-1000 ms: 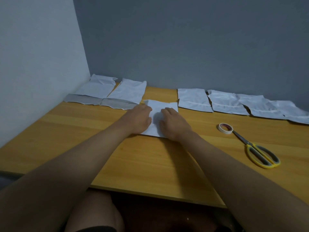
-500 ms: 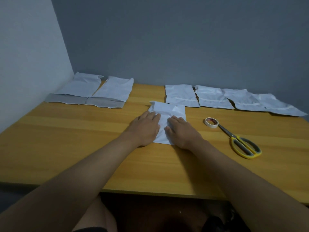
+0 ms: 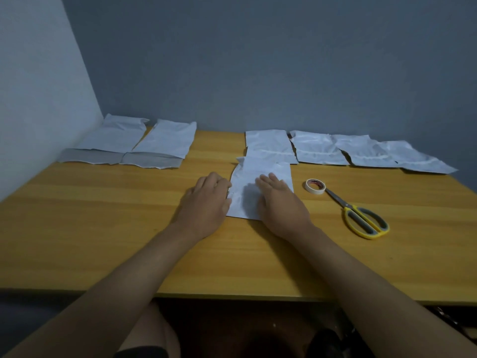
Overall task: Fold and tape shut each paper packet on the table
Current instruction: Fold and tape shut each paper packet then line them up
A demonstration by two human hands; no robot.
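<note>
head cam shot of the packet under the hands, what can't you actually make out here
- Head view: part of the center packet lies under the right hand, which rests flat on it; any fold there is hidden.
- Its left edge is covered by the left hand, so whether those fingers pinch it cannot be told.
- The tape roll is too small to show its loose end.
- The far-right packet is dim and distorted; its closure is unclear.

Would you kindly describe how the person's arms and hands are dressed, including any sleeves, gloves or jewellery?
Both forearms are bare along all that shows, with no sleeves in view. The left hand and right hand wear no gloves, and no watch, bracelet or ring is visible on them.
</note>
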